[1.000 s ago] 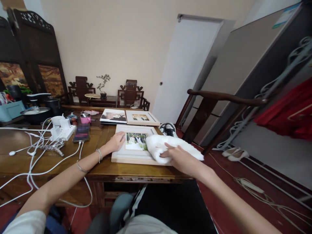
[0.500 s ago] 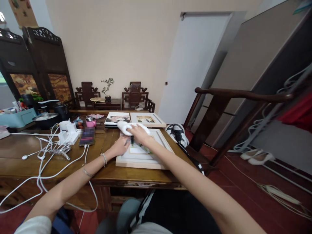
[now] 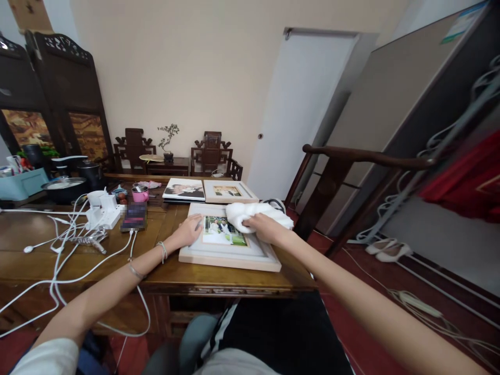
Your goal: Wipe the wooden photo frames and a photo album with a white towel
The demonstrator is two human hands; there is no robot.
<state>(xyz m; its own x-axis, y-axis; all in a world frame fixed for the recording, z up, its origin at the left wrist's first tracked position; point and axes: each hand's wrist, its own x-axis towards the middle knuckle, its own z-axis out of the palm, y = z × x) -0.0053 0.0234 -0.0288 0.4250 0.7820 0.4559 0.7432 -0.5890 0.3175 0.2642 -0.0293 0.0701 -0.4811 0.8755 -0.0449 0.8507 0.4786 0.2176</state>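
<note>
A light wooden picture frame [image 3: 230, 260] with a pale mount lies flat at the front of the table; its photo [image 3: 224, 233] shows people in white and dark clothes outdoors. My left hand [image 3: 189, 230] holds the frame by its left side, fingers over the border. Bunched under my right hand [image 3: 263, 227] is a white cloth [image 3: 244, 213], my fingers closed on it. The cloth covers the frame's upper right part and hangs past its right edge.
Behind lie another picture frame [image 3: 230, 199] and a stack of photo panels [image 3: 183, 190]. To the left are a phone [image 3: 134, 216], tangled white cables, a power strip [image 3: 105, 213], a pink cup [image 3: 139, 194] and a pan [image 3: 64, 188]. A wooden chair [image 3: 328, 195] stands right.
My right hand has moved the cloth rightward, from the frame's upper left to its right side, uncovering the photo. My left hand stays at the left border. The view has shifted slightly.
</note>
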